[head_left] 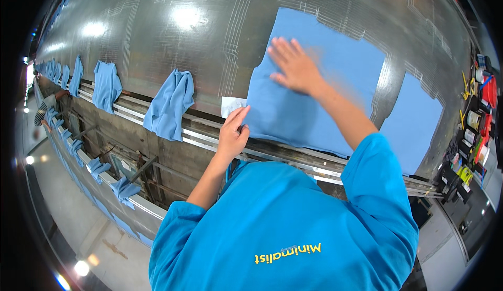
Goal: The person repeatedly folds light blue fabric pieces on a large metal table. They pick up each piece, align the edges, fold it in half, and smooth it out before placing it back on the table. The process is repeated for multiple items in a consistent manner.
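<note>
A light blue fabric panel [319, 97] lies spread on the dark metal table [209, 45] in front of me. My right hand [296, 66] rests palm down on its upper left part, fingers stretched and spread, the forearm slightly blurred. At the panel's lower left edge is my left hand [233, 136], its fingers extended and touching the fabric's border, with nothing visibly gripped. Just above those fingers a white sheet [232, 105] sits against the panel's edge, partly hidden by the hand.
Another blue panel [414, 123] lies flat to the right. Crumpled blue pieces [172, 105] hang over the table's metal rail [204, 143] on the left. Several tools and containers [474, 128] crowd the right end. A second rail with blue pieces [124, 190] runs at lower left.
</note>
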The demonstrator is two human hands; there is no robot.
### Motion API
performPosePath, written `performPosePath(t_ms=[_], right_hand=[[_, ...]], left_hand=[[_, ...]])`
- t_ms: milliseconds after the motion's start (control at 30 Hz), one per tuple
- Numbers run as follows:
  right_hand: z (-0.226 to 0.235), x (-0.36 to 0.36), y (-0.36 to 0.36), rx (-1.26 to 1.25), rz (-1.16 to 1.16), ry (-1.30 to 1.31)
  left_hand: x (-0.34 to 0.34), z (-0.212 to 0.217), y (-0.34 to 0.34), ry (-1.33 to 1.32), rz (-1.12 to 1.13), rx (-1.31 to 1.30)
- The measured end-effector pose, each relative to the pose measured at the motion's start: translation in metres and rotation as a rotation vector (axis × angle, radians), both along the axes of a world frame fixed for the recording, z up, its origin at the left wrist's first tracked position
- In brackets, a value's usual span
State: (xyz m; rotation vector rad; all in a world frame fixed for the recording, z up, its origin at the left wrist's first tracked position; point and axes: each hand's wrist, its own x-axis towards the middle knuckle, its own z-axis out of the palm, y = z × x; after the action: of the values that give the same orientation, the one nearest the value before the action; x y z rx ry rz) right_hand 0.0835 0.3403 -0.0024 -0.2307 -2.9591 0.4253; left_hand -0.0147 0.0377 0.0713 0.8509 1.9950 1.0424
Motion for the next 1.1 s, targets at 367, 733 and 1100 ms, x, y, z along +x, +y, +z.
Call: performPosePath(t_ms=[367,733,1100], right_hand=[[-0.017,0.085,-0.110,-0.210,-0.073,0.071],[-0.028,0.236,-0.001,0.192,-1.101,-0.001],[0.037,0.109,-0.227,-0.560,-0.547,0.090]], left_hand=[[-0.030,-0.038,-0.013,0.162,0.076,0.105],[0.011,0.016,-0.133,0.053,0.227,-0.007],[-0.096,0.023,-0.183,0.157,0.281,0.189]])
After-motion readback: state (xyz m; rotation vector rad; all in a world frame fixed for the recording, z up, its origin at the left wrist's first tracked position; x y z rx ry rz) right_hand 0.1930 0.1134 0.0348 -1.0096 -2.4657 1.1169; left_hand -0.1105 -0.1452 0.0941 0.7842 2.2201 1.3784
